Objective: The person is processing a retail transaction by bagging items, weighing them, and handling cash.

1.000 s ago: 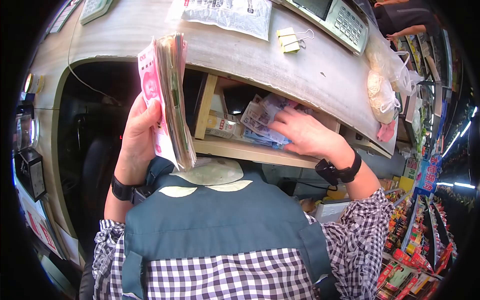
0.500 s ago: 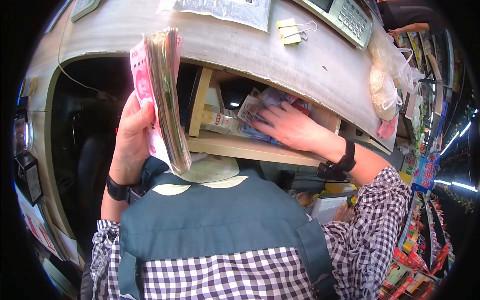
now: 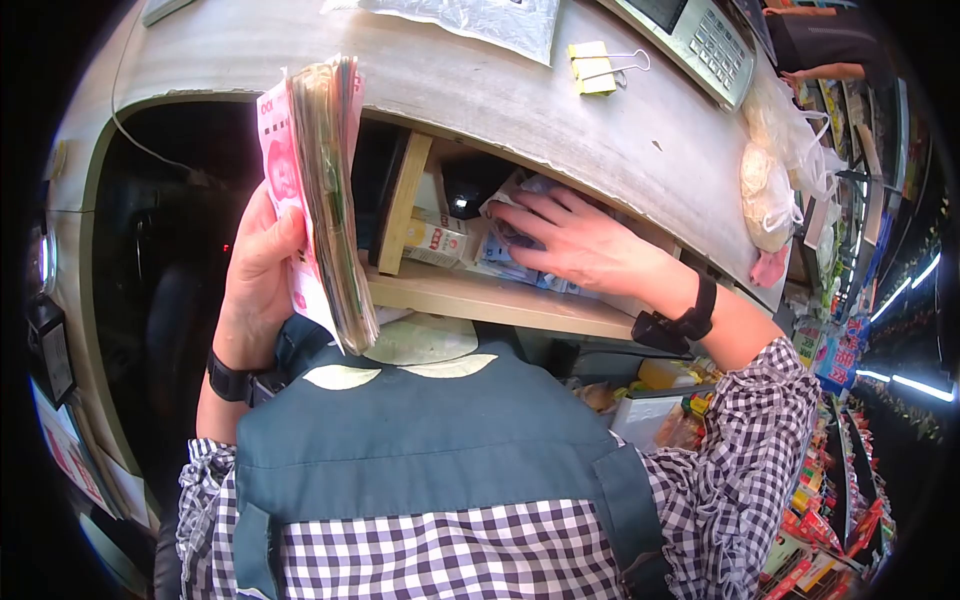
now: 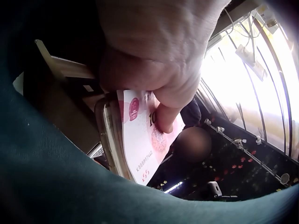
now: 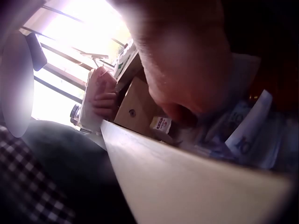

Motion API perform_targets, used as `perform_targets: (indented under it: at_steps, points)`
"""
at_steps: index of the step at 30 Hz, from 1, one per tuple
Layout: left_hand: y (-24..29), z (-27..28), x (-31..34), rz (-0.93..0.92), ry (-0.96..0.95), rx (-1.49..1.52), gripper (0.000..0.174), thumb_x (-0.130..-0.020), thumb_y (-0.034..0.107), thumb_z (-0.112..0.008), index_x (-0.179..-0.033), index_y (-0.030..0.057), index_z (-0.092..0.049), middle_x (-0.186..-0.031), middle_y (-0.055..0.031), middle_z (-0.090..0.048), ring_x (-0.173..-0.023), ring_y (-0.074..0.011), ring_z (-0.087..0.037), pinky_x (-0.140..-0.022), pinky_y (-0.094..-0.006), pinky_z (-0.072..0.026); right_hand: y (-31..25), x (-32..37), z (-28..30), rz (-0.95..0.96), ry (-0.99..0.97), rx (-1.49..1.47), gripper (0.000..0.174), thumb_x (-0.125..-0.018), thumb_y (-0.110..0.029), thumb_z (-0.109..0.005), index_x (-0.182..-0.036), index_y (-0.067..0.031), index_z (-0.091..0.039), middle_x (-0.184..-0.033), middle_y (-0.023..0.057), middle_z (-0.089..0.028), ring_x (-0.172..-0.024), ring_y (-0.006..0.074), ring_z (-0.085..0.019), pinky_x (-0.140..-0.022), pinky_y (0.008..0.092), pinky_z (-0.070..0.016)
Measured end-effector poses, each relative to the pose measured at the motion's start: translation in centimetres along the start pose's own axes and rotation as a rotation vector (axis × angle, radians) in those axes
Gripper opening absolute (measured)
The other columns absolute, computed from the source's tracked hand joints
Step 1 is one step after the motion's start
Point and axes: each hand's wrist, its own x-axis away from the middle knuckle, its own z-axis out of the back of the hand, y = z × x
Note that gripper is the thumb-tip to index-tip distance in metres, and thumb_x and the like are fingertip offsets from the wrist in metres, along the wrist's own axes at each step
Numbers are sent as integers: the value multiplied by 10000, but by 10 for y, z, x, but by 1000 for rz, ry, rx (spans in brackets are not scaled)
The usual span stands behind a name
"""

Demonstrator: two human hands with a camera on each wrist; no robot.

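Upright in the left hand (image 3: 262, 265) is a thick stack of banknotes (image 3: 335, 205), a pink note on its outer face. The thumb presses that pink note (image 4: 140, 133) in the left wrist view, with the fingers behind the stack hidden. Over the pulled-out drawer (image 3: 500, 303), the right hand (image 3: 590, 245) lies with spread, slightly bent fingers on loose banknotes (image 3: 490, 257). In the right wrist view, loose notes (image 5: 247, 135) stand at angles beside the blurred right hand (image 5: 187, 70); its fingertips' contact is unclear there.
A small carton (image 3: 437, 240) sits at the drawer's left end. On the counter (image 3: 450, 85) are a yellow binder clip (image 3: 592, 70), a keypad device (image 3: 715, 50), a plastic packet (image 3: 490, 22) and tied bags (image 3: 768, 190). Another person (image 3: 825, 45) stands at the upper right.
The right hand has shifted left over the drawer's notes, its fingers spreading. The left hand and its stack have moved slightly left in the view.
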Motion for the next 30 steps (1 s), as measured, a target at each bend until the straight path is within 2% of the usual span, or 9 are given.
perform_targets:
  at_steps: [11,14,16,17,19,22,23,25,30]
  points:
    - [7,2,2,-48,34,-15,510,-854,239,-760,-1170,-35,-470,-822,-49,-456,-604,-110,-489,-456,-233,-475,0,-13,-4,118,-126,122,363,-781,-201,-569,-1141,-150,-555,-1455,130,-404,-1236,305,-475,-920,422,-439]
    - [7,4,4,-34,26,-11,507,-855,236,-758,-1172,-34,-470,-825,-51,-458,-612,-111,-491,-457,-236,-475,-3,-15,-8,148,11,146,296,-762,-211,-582,-1046,-129,-597,-1412,116,-448,-1217,283,-482,-914,412,-437]
    - [7,5,4,-38,45,-11,503,-856,233,-757,-1172,-33,-470,-826,-51,-460,-618,-110,-491,-460,-237,-473,-1,-13,-4,148,-64,160,204,-742,-207,-590,-897,-80,-632,-1333,130,-510,-1137,256,-513,-884,388,-443]
    - [7,5,5,-40,45,-8,503,-856,233,-757,-1172,-33,-470,-826,-51,-460,-618,-110,-491,-460,-237,-473,0,-10,-3,150,-67,160,204,-742,-207,-590,-897,-80,-632,-1333,130,-510,-1137,256,-513,-884,388,-443]
    - [8,6,5,-42,51,-17,506,-856,233,-757,-1177,-31,-468,-827,-49,-460,-617,-108,-489,-467,-237,-474,4,-3,-1,91,-118,53,147,-718,-194,-604,-763,-64,-654,-1133,112,-586,-994,225,-533,-803,342,-437]
    - [7,9,5,-26,35,4,498,-859,231,-755,-1177,-28,-474,-829,-49,-463,-620,-108,-492,-477,-239,-481,5,5,-4,-1,-131,-29,174,-687,-187,-605,-786,-53,-657,-963,93,-580,-885,219,-528,-760,331,-432]
    - [7,9,4,-26,35,5,498,-859,231,-755,-1177,-28,-474,-829,-49,-463,-620,-108,-492,-477,-239,-481,5,6,-4,0,-132,-29,174,-687,-187,-605,-786,-53,-657,-963,93,-580,-885,219,-528,-760,331,-432]
    - [6,6,3,-22,36,10,481,-863,228,-751,-1170,-27,-483,-831,-50,-466,-622,-108,-497,-482,-242,-487,3,4,-4,9,100,11,178,-676,-179,-608,-789,-50,-657,-871,73,-554,-874,213,-528,-755,324,-435]
    - [5,7,3,-23,52,0,463,-864,226,-749,-1156,-26,-492,-829,-52,-469,-626,-108,-499,-482,-241,-485,2,0,1,14,72,-34,200,-745,-140,-592,-904,-32,-649,-813,60,-543,-845,209,-554,-716,329,-444]
